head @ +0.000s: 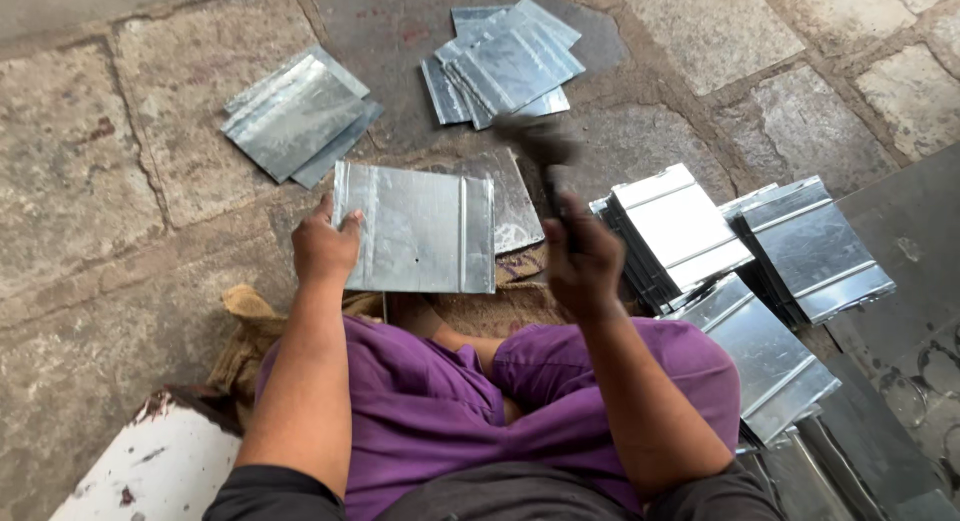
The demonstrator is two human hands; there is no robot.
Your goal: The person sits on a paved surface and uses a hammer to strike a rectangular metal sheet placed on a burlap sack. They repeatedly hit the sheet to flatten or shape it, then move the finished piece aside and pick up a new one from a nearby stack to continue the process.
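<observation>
We sit on the stone floor (120, 181) with a ribbed metal sheet (415, 231) lying flat just ahead of our knees. Our left hand (322, 246) pins its left edge, fingers curled over the rim and thumb on top. Our right hand (580, 261) is wrapped tight around the handle of a hammer (540, 146), whose head is raised and blurred above the sheet's far right corner.

The main risk we see is the blow landing off line: the head is well apart from the left hand now, but the sheet is held at one edge only, so a strike near the right side could make it jump or skid, dragging the cut rim across our fingers. A glancing hit could also dent the rib instead of flattening it. The stack of bright sheets (680, 231) lies just right of the hammer hand, and a wide swing could clip it.
</observation>
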